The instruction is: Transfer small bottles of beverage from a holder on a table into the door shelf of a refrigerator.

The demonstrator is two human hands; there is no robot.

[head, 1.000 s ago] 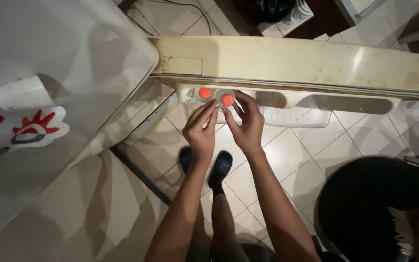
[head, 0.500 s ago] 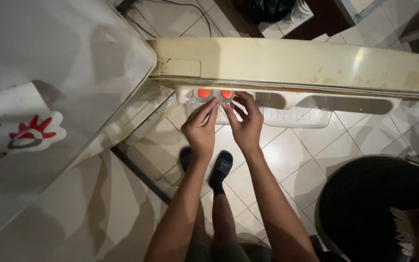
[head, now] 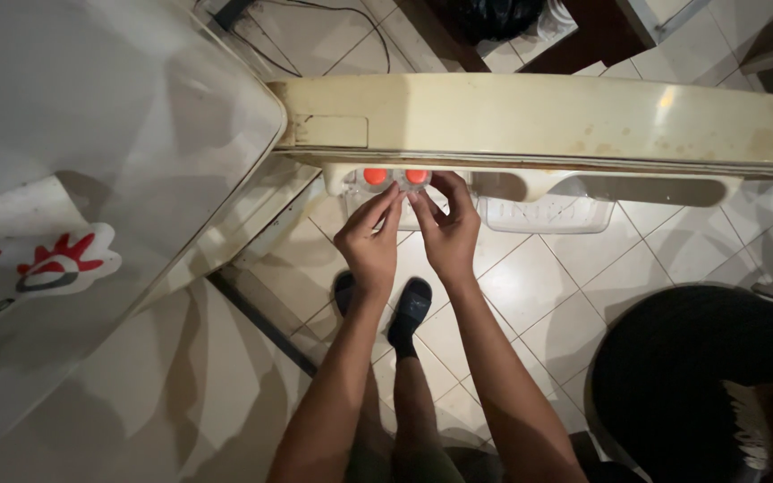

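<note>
Two clear bottles with orange caps are seen standing side by side in the shelf [head: 530, 213] on the inside of an open fridge door [head: 547, 121], close to its hinged end. The left bottle [head: 374, 177] and the right bottle [head: 416, 177] are just beside each other, and only their caps and shoulders are visible under the door's top edge.

The left hand [head: 370, 246] is raised to the bottles with its fingers held nearly straight and close together; the fingertips are placed against the space between the two caps. Whether anything is actually gripped by it cannot be told. The right hand [head: 446, 234] is curled loosely around the right bottle, with the fingers bent over its far side and the thumb brought in towards the left hand's fingertips; a firm hold cannot be confirmed.

The white fridge body [head: 91, 179] is seen on the left, with a red and white sticker [head: 60, 264] on it. Below the hands, dark slippers [head: 407, 309] are seen on the pale tiled floor [head: 574, 295]. A round black stool [head: 709, 376] is seen at the lower right.
</note>
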